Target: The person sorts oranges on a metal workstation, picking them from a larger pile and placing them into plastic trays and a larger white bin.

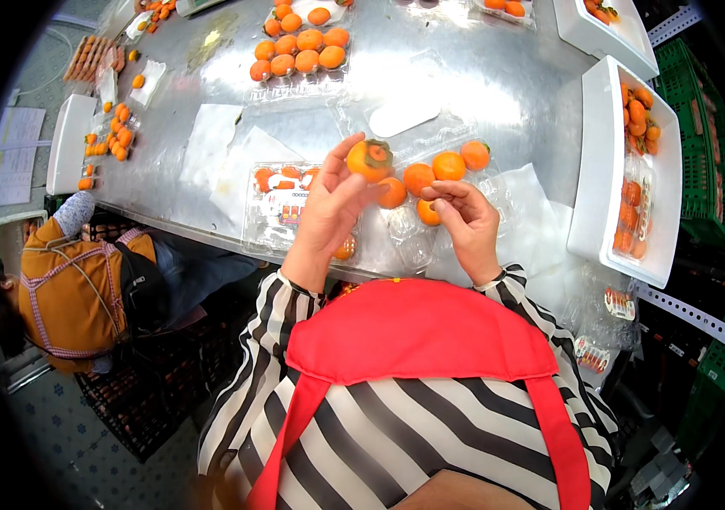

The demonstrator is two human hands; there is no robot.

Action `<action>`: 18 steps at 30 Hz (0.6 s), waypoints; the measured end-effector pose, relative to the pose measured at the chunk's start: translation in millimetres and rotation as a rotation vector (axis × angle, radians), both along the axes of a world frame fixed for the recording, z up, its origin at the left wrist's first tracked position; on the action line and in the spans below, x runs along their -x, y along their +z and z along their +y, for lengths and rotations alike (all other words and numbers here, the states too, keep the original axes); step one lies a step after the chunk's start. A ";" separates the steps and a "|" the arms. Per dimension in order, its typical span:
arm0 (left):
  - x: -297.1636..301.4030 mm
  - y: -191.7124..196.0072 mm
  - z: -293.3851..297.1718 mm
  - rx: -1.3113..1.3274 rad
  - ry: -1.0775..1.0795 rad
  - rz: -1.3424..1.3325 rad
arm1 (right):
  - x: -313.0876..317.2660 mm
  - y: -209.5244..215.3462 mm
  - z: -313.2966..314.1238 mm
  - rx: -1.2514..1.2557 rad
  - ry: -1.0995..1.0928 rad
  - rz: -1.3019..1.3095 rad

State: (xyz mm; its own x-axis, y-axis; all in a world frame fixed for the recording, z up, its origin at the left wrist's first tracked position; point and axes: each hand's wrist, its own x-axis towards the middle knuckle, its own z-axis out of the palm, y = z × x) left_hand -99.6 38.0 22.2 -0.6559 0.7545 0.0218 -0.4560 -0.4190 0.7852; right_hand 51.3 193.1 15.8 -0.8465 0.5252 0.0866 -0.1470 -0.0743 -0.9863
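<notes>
Steel counter (pixel 481 76) fills upper frame. Clear tray (pixel 430 183) of persimmons sits centre. One persimmon (pixel 370 159) is held raised in left hand (pixel 332 208), calyx toward camera, tray just right-below. Right hand (pixel 464 217) is pinched on a tray fruit (pixel 428 212).

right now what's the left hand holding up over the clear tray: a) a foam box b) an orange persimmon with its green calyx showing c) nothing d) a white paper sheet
b: the left hand pinches an orange persimmon, its green calyx facing up, above the clear plastic tray.
</notes>
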 end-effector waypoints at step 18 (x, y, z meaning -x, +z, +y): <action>33.5 3.2 1.1 0.288 0.281 0.542 | 4.2 -16.3 0.6 0.016 0.013 -0.034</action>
